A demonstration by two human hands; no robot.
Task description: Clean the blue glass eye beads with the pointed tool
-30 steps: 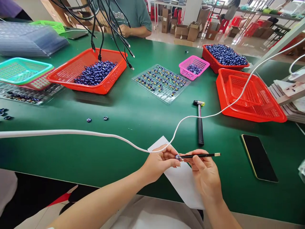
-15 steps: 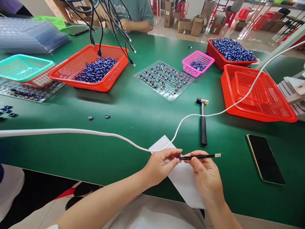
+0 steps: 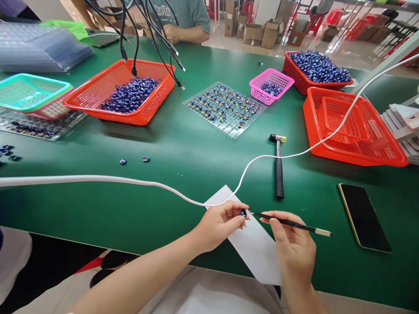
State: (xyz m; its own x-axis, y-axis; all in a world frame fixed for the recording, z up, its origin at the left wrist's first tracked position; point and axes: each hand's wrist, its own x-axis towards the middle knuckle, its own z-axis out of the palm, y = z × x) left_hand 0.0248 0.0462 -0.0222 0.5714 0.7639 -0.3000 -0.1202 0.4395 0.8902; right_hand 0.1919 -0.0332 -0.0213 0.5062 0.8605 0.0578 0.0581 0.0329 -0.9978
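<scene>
My left hand (image 3: 220, 223) pinches a small dark blue part (image 3: 243, 213) between thumb and fingertips, just above a white sheet of paper (image 3: 253, 246) at the table's front edge. My right hand (image 3: 293, 246) grips a thin black pencil-like stick (image 3: 291, 224) that slants down to the right. The stick's tip sits a little to the right of the blue part, close to it. A white cable (image 3: 137, 183) runs across the table and passes behind my left hand.
A black hammer (image 3: 279, 168) lies beyond my hands and a phone (image 3: 364, 216) lies to the right. Red baskets (image 3: 91, 98) (image 3: 386, 148) (image 3: 291, 72), a pink basket (image 3: 278, 83) and a clear tray of parts (image 3: 224, 109) stand farther back. Another person (image 3: 183, 19) sits across the green table (image 3: 183, 157).
My right hand has pulled the stick back to the right and tilted it, so its tip has come away from the blue part. My left hand has stayed in place.
</scene>
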